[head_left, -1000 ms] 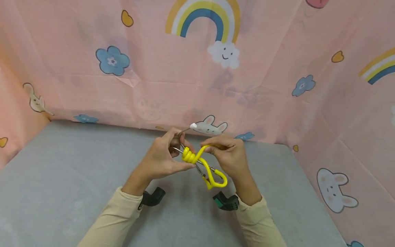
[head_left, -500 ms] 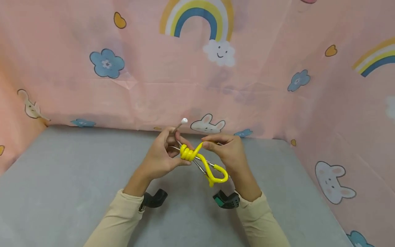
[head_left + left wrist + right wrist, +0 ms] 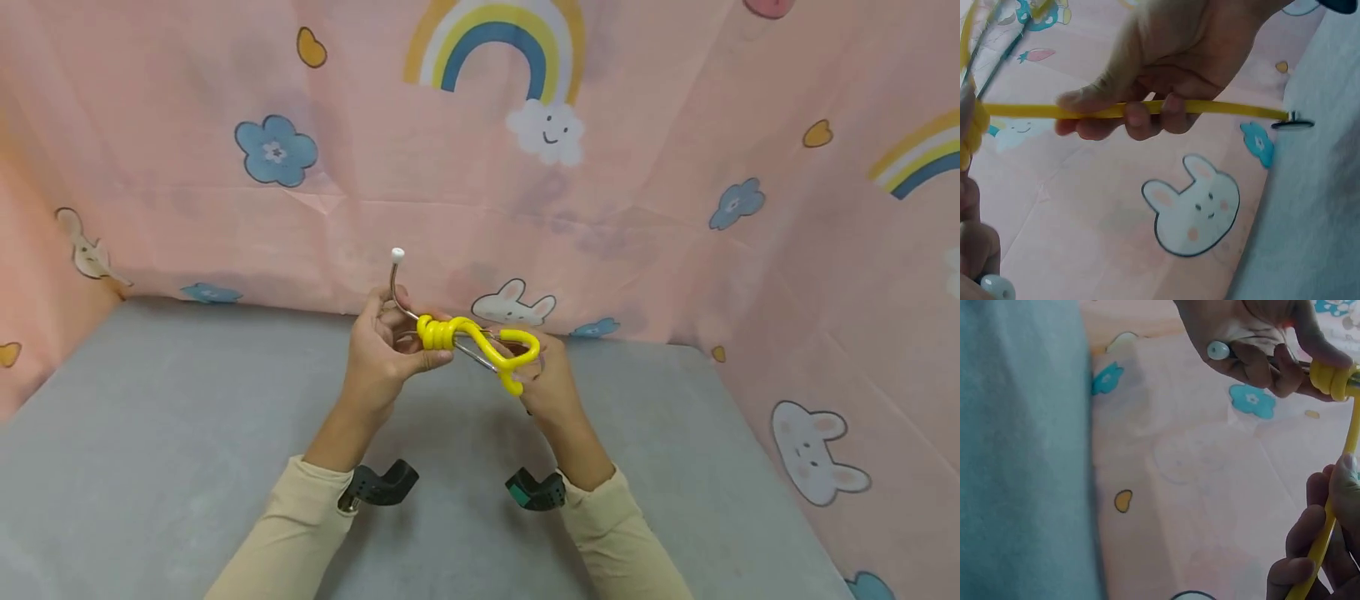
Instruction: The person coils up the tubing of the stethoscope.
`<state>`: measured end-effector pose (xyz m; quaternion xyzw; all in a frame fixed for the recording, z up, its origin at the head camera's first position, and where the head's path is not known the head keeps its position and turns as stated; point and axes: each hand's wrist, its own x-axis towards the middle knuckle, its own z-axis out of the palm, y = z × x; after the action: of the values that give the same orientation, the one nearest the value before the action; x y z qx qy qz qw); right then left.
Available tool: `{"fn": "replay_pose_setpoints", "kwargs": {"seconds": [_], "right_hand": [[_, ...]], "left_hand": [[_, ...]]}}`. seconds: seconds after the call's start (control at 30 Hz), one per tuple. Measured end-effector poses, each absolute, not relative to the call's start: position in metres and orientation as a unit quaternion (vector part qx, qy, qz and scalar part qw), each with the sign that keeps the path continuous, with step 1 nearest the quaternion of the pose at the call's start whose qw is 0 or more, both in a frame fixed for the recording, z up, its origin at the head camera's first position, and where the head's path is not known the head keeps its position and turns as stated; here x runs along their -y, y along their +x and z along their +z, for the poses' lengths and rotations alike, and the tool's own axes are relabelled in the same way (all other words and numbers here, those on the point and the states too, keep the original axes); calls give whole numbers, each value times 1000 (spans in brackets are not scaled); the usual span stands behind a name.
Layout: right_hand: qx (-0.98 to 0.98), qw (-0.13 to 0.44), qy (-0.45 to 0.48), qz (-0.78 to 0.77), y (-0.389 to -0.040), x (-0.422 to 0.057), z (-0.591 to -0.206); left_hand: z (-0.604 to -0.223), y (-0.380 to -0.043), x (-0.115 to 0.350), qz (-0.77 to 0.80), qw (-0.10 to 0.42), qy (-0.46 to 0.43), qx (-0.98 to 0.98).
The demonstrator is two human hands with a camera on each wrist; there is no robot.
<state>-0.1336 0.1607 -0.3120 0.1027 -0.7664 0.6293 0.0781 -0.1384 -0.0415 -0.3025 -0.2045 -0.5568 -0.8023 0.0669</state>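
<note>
Both hands hold a yellow stethoscope (image 3: pixel 437 333) up over the table. Its tubing is coiled in several turns around the metal ear tubes (image 3: pixel 474 353). My left hand (image 3: pixel 378 350) grips the ear tubes at the coil, thumb along it. A white ear tip (image 3: pixel 398 256) stands up beyond that hand. To the right, my right hand (image 3: pixel 553 383) is partly hidden behind the yellow loop (image 3: pixel 525 348). In the left wrist view its fingers curl round the free tubing (image 3: pixel 1235 107), pulled straight from the coil, with the disc-shaped chest piece (image 3: pixel 1293 124) at the end.
The grey table (image 3: pixel 187 433) lies beneath both hands. A pink printed curtain (image 3: pixel 360 158) rises behind it and along the sides. Each wrist wears a black camera, the left one (image 3: pixel 386 483) and the right one (image 3: pixel 536 490) facing each other.
The stethoscope has tilted, and its white ear tip has swung left and upward. My right hand has moved from pinching tubing above the loop to behind and below it. The left hand keeps its grip.
</note>
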Motion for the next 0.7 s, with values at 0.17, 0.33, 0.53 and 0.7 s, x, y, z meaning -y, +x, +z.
{"fn": "replay_pose_setpoints", "kwargs": {"seconds": [0.17, 0.33, 0.53, 0.7], "right_hand": [[822, 67, 59, 562, -135, -150, -316], [828, 96, 92, 545, -129, -138, -324], [802, 234, 151, 528, -127, -123, -340], [791, 271, 140, 530, -124, -118, -340]], "left_hand": [[-300, -141, 43, -818, 99, -141, 550], [-294, -141, 50, -841, 125, -69, 523], [-285, -143, 64, -828, 204, -18, 523], [-285, -144, 66, -832, 206, -20, 515]]}}
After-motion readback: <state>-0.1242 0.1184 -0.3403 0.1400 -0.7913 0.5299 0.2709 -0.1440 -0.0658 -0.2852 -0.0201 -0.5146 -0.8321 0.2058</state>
